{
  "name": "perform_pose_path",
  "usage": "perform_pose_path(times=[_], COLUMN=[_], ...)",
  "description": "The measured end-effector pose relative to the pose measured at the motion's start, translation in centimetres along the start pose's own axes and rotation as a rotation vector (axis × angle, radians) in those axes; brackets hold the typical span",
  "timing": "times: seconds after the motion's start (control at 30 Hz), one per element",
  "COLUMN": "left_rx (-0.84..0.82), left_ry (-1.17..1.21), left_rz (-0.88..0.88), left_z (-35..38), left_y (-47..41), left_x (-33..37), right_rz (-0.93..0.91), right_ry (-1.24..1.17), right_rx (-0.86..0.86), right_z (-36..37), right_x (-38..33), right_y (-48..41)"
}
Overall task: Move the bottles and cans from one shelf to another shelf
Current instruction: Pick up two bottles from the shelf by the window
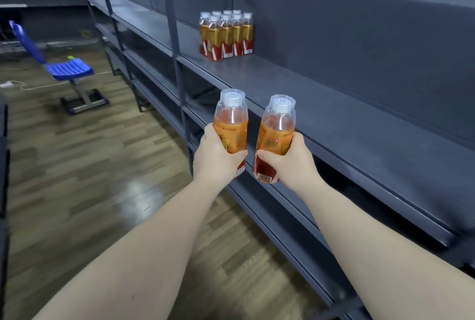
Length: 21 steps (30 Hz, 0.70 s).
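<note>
Two bottles (231, 124) of orange drink, one per hand (216, 157).

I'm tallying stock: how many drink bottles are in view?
About 11: one in the left hand, one in the right hand, roughly nine clustered on the shelf at; some may be hidden behind.

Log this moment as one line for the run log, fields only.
left hand: holding bottle upright | right hand: holding second bottle upright | bottle group: standing on shelf | both held bottles: not yet shelved
</note>
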State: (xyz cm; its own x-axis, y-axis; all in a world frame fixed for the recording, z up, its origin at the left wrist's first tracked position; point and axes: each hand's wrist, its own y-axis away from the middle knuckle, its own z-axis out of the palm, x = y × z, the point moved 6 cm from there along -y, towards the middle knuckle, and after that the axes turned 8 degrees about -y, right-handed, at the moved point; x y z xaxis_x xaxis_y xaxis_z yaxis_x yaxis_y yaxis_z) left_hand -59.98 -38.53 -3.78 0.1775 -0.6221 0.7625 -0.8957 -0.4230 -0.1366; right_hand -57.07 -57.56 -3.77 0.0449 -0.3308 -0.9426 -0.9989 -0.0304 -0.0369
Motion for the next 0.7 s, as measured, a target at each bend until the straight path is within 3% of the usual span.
perform_pose_path(times=[0.7], left_rx=[0.224], left_ry=[-0.007], left_rz=[-0.228], left_z=[-5.1], left_y=[-18.4], left_x=[-7.4], right_rz=[-0.099], right_ry=[-0.034], right_rx=[-0.354], right_z=[17.7], right_x=[-4.1], right_y=[-20.7])
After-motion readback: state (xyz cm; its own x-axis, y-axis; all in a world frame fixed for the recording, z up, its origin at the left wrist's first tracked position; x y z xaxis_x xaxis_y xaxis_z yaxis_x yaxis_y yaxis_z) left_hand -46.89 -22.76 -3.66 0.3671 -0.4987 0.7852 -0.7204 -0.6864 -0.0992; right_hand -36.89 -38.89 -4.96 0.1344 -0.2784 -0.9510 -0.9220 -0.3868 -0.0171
